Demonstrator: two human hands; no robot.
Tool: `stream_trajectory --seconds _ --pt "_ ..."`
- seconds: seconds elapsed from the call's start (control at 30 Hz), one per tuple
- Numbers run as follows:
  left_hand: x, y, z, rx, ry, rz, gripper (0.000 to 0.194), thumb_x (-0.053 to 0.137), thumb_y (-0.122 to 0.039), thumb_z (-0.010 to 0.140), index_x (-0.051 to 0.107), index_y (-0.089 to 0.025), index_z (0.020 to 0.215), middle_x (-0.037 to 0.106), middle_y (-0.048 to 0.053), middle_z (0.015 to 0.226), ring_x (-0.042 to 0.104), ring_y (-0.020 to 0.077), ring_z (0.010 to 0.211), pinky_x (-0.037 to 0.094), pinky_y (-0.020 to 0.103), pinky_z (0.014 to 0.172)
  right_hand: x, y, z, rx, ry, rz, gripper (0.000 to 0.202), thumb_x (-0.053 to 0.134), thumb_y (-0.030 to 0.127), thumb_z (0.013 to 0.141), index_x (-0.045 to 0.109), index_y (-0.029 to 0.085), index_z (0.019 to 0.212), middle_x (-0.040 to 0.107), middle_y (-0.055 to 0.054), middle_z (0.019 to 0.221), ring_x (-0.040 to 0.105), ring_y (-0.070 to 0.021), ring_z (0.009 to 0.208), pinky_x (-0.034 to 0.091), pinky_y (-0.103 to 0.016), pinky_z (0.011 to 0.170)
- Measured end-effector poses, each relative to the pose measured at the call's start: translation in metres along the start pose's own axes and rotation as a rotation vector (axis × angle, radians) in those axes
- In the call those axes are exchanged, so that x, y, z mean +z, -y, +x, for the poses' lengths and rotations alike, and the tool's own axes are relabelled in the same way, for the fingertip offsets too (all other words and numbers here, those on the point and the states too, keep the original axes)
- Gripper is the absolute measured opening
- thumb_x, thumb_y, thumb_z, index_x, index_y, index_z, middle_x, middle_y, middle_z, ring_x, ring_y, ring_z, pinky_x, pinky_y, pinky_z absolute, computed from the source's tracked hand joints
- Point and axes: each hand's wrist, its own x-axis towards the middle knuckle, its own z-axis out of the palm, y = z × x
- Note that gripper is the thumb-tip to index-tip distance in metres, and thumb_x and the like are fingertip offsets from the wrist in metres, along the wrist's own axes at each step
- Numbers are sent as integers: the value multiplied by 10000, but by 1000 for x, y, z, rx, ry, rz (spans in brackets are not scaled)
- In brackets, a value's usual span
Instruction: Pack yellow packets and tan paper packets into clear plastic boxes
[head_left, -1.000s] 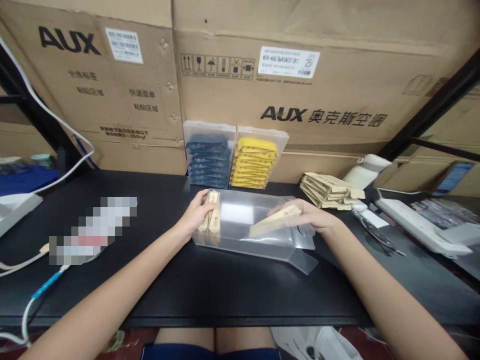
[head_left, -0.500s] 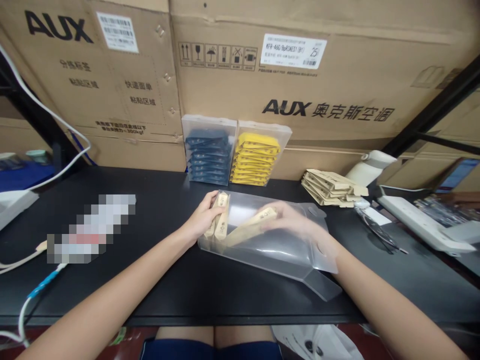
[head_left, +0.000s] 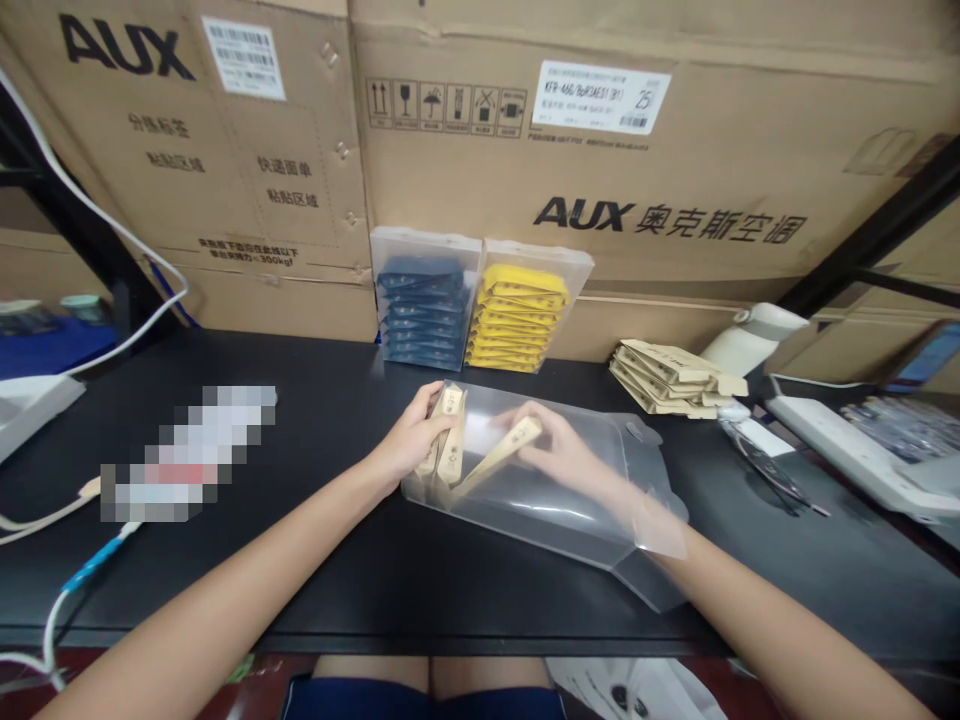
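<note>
A clear plastic box (head_left: 570, 505) lies on its side on the black table, its open end toward the right. My left hand (head_left: 416, 430) grips its left end, fingers behind and thumb in front. Beige packets (head_left: 451, 450) stand inside at that end. My right hand (head_left: 551, 445) reaches inside the box, closed on another beige packet (head_left: 499, 452), which leans with its lower end near the others. Behind stand two filled clear boxes, one with blue packets (head_left: 424, 315), one with yellow packets (head_left: 517, 315).
A stack of beige packets (head_left: 671, 380) lies at the back right, beside a white bottle (head_left: 754, 340), glasses (head_left: 772, 465) and a white power strip (head_left: 847, 450). A blurred item with a cable (head_left: 90, 565) is at left. Large cartons (head_left: 465, 180) form the back.
My right hand has moved left and deeper into the clear box, bringing the leaning packet closer to the packets at the left end. The view has shifted slightly.
</note>
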Motion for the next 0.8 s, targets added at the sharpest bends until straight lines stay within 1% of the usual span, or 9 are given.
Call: stream_trajectory --seconds 0.1,0.17,0.23,0.3,0.47,0.63,0.8 --pt "0 1 0 -3 7 -5 553 558 -172 730 425 -156 1267 541 121 1252 510 253 1166 380 377 994 3 -1 2 -36 -41 -19 261 598 119 688 566 189 937 619 -42 983 581 -192 887 452 -342 799" --pt "0 1 0 -6 13 -13 563 558 -172 729 419 -152 1274 534 126 1259 512 256 1162 385 381 990 5 -1 3 -53 -72 -52 330 622 116 666 568 196 982 621 -46 1017 580 -206 939 437 -365 854" --pt "1 0 -1 -1 19 -13 565 555 -173 731 414 -143 1278 535 130 1257 512 256 1160 387 378 989 6 -2 3 -63 -87 -74 403 626 94 649 565 203 1032 614 -47 1063 568 -214 1006 416 -374 907" --pt "1 -1 -2 3 16 -1 557 548 -167 735 414 -133 1274 534 132 1257 509 254 1163 387 368 990 8 -2 3 -56 -91 -77 431 626 90 649 559 206 1059 607 -48 1096 557 -217 1049 405 -374 935" --pt "3 -6 -3 -14 7 9 524 532 -142 745 424 -154 1257 539 116 1254 504 238 1174 376 359 999 10 -4 2 -22 -107 -73 414 646 128 678 560 204 1076 612 -54 1107 565 -220 1057 412 -374 942" --pt "5 -11 -7 -40 -8 18 529 530 -139 752 419 -119 1269 522 141 1278 508 249 1168 386 359 990 11 -6 0 -59 -94 -93 442 645 172 718 543 208 1147 594 -66 1185 538 -226 1124 389 -381 988" --pt "5 -11 -6 -34 2 3 515 533 -140 745 436 -161 1251 526 110 1280 509 240 1172 394 351 983 11 -9 0 -27 -104 -138 468 661 202 710 556 210 1166 586 -74 1224 525 -250 1160 374 -416 1013"
